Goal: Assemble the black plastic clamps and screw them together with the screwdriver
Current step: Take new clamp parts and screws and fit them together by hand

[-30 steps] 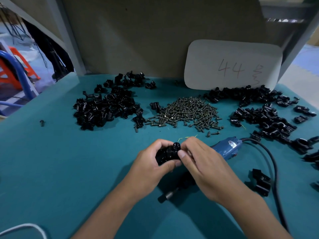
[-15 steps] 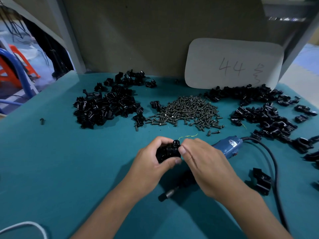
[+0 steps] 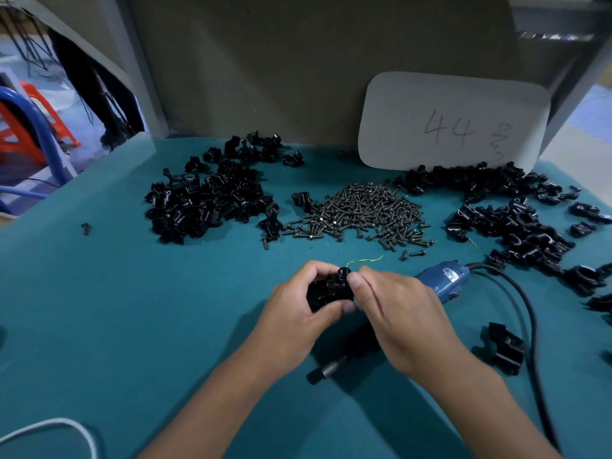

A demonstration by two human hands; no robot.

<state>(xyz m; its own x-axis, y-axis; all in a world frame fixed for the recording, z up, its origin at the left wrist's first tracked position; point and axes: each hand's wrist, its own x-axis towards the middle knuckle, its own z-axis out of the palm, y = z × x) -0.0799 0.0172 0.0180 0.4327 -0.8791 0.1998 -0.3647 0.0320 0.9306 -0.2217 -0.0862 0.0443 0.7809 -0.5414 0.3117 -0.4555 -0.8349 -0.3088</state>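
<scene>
My left hand [image 3: 291,321] grips a black plastic clamp [image 3: 326,291] above the teal table, thumb under it and fingers over its far side. My right hand [image 3: 394,316] touches the clamp's right end with curled fingertips, beside a round black piece [image 3: 343,272] on top. What the right fingers pinch is hidden. The blue electric screwdriver [image 3: 442,281] lies on the table beneath my right hand, its metal tip [image 3: 326,371] pointing toward me and its black cord [image 3: 526,323] running off to the right.
A heap of black clamp halves [image 3: 205,203] lies at the back left, a pile of dark screws [image 3: 362,213] in the middle, and more clamp parts [image 3: 510,220] at the right. One clamp [image 3: 503,347] sits by the cord. A white card [image 3: 453,122] leans on the back wall. A white cable [image 3: 56,429] crosses the near left corner.
Both hands stay on the clamp; the right hand's fingers have shifted slightly at its right end. The screwdriver has not moved.
</scene>
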